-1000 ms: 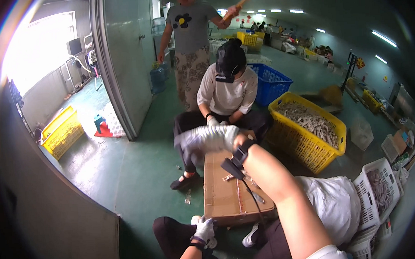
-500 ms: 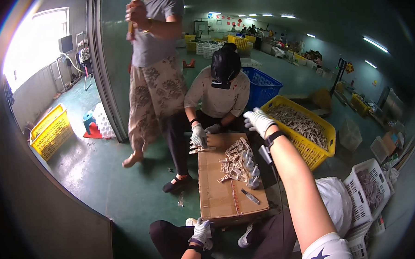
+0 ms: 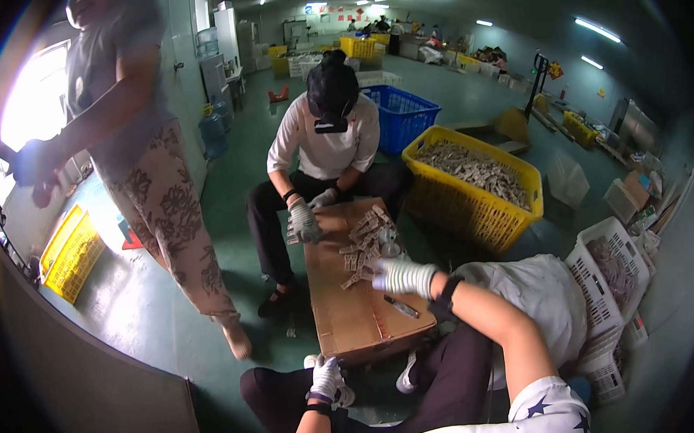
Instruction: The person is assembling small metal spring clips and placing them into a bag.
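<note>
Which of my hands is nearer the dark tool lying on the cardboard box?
Right. Your right hand rests on the box just above the dark tool; your left hand sits below the cardboard box, on your knee.

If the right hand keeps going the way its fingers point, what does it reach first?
Probably the pile of small tan pieces on the cardboard box; the gloved right hand points left at its near edge, though depth is unclear.

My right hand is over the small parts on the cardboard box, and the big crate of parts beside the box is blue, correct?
Not quite. The head view shows the right hand at the small parts on the cardboard box, but the crate of parts beside it is yellow; the blue one stands farther back.
</note>
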Tool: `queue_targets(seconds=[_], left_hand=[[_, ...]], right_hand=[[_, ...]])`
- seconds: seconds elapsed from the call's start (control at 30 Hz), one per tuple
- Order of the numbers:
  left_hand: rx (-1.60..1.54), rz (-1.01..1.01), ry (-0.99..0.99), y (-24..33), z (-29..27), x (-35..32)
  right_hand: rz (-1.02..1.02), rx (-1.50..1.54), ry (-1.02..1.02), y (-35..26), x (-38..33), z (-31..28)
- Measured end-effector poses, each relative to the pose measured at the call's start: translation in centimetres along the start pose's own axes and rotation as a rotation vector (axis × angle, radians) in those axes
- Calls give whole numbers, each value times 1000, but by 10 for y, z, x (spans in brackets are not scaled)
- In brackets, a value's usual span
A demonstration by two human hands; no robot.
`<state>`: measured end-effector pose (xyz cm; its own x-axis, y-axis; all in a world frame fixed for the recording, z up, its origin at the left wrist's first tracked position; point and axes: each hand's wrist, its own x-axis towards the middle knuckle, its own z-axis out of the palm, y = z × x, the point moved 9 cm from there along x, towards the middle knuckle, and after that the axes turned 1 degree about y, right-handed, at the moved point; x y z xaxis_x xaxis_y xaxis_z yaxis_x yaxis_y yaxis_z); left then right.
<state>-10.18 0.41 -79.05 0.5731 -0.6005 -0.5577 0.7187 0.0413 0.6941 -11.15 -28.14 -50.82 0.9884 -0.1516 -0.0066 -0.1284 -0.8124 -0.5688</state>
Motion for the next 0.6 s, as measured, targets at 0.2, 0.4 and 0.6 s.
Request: queue_targets(seconds=[0.2, 0.4, 0.6], left_hand=[[16, 6, 59, 10, 12, -14], [25, 36, 62, 0, -3, 3], [-32, 64, 40, 7, 7, -4]], right_hand=[[300, 364, -154, 11, -98, 141], [347, 720, 195, 78, -129, 215], [455, 987, 282, 99, -149, 232]])
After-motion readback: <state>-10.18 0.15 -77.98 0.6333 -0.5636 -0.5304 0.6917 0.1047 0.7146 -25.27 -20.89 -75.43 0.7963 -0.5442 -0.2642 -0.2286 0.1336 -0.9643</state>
